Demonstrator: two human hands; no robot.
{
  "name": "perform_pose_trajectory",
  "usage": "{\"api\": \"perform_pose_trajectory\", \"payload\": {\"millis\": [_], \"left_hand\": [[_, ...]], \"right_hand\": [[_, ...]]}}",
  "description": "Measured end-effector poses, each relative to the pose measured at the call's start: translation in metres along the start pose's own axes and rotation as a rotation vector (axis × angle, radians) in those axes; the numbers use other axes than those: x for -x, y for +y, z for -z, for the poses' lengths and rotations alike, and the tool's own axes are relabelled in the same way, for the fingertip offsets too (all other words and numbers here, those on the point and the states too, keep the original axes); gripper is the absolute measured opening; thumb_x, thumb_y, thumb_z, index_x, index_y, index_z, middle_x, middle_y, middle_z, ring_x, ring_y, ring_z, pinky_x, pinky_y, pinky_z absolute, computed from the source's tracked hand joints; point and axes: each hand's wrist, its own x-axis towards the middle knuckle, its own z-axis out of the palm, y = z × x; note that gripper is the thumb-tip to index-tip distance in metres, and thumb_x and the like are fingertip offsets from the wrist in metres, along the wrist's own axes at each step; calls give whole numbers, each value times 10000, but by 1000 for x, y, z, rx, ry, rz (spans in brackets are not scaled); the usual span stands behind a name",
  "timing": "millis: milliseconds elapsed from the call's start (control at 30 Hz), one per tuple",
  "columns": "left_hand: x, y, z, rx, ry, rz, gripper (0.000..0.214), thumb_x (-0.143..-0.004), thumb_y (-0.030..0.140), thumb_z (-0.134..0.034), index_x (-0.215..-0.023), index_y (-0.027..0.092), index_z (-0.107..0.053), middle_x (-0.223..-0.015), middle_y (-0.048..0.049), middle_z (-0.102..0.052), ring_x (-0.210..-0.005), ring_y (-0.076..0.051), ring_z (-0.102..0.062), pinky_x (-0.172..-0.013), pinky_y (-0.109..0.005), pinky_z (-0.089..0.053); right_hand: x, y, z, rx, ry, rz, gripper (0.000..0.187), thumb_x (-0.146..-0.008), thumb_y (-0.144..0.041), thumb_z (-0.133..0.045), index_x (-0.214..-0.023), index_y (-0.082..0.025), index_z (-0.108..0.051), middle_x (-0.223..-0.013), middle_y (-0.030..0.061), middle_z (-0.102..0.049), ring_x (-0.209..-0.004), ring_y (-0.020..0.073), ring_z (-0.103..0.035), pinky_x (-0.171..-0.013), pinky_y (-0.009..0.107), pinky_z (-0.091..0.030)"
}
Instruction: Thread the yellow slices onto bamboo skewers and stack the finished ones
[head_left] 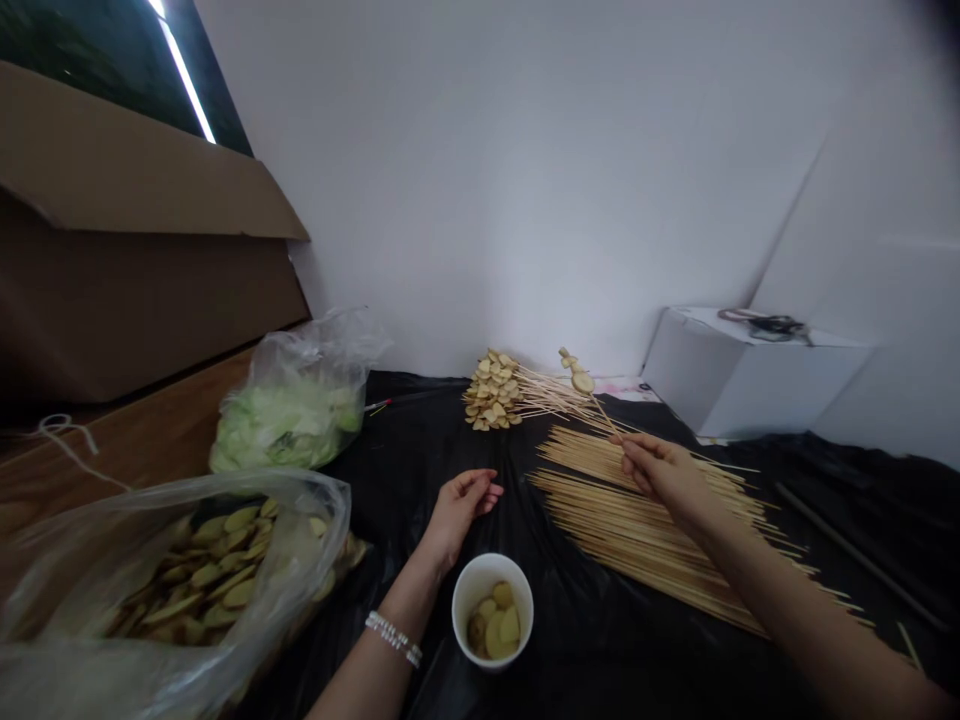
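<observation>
My right hand [660, 472] pinches a thin bamboo skewer [604, 412] upright, with pale potato slices [578, 373] threaded at its far end. It hovers above a broad spread of loose bamboo skewers [637, 525]. My left hand [463, 508] rests palm down on the black plastic sheet [585, 640], fingers loosely apart and holding nothing. Just below it stands a white paper cup [492, 608] with several potato slices inside. Beyond both hands, a stack of finished potato skewers [492, 392] lies with the slices bunched together.
A clear plastic bag of sliced potatoes [202, 590] lies at the left, with a bag of pale green leaves [289, 425] behind it. A cardboard box [127, 250] stands on a wooden surface [142, 420]. A white box [739, 375] and a dark rod [862, 560] are at the right.
</observation>
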Motion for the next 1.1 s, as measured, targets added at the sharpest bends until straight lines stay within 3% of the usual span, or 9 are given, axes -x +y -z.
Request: {"api": "perform_pose_trajectory", "payload": {"millis": [200, 300, 400, 600, 900, 1100], "left_hand": [[1, 1, -1, -17, -4, 1, 359, -653, 364, -771, -890, 105, -696, -730, -82, -698, -602, -97, -577, -593, -207, -441], [1, 2, 0, -18, 4, 12, 367, -643, 370, -777, -888, 108, -698, -728, -82, -697, -590, -100, -576, -591, -213, -443], [0, 2, 1, -23, 12, 28, 371, -630, 380, -784, -878, 116, -701, -723, -79, -697, -596, -105, -580, -590, -215, -445], [-2, 0, 3, -48, 5, 37, 394, -610, 406, -793, -874, 127, -707, -706, -80, -696, -583, -106, -571, -562, -212, -430], [-3, -1, 5, -51, 2, 60, 397, -590, 426, -801, -852, 140, -714, -700, -73, -697, -586, -105, -569, -563, -214, -427], [-4, -2, 6, -63, 7, 61, 426, -571, 435, -808, -855, 133, -710, -693, -71, -695, -588, -104, -574, -566, -210, -430]], "right_hand": [[-46, 9, 5, 231, 73, 179, 415, -753, -506, -571, -944, -146, -649, -639, 35, -649, -443, 114, -491, -420, 236, -371], [-83, 12, -8, 546, 138, 374, 300, -823, -367, -481, -940, -163, -668, -755, 50, -705, -643, 165, -622, -613, 281, -479], [-117, 11, -25, 643, 154, 439, 247, -822, -269, -475, -917, -185, -688, -852, 49, -720, -802, 191, -636, -755, 309, -472], [-160, 15, -50, 842, 150, 515, 279, -849, -175, -431, -925, -168, -699, -967, 93, -693, -917, 200, -597, -840, 291, -413], [-160, 15, -48, 1094, 83, 602, 264, -898, -218, -444, -885, -171, -703, -912, 108, -660, -922, 227, -529, -843, 314, -355], [-125, -4, -38, 1134, 98, 718, 276, -919, -215, -420, -967, -168, -687, -981, 114, -646, -962, 240, -500, -852, 349, -365]]}}
